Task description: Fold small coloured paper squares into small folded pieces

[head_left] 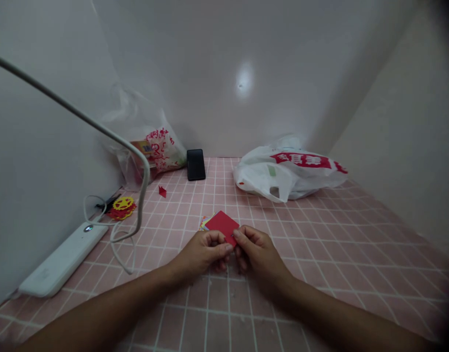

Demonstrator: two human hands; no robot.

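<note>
Both my hands pinch a square of red paper (221, 223) near its corner closest to me. My left hand (206, 250) grips the paper's left lower edge between thumb and curled fingers. On the other side, my right hand (257, 249) has thumb and forefinger closed on the right lower edge. The thumbs almost meet, and the near corner is partly hidden by them. Just behind the red square, a patterned, multicoloured piece of paper (203, 223) peeks out at the left.
A white plastic bag (261, 171) lies at the back right, with a clear bag (166, 151) at the back left. Beside that is a black phone (195, 165). Yellow and red cut-outs (123, 204), a small red piece (162, 191), a white device (63, 259) and a hanging cable (145, 181) are leftward.
</note>
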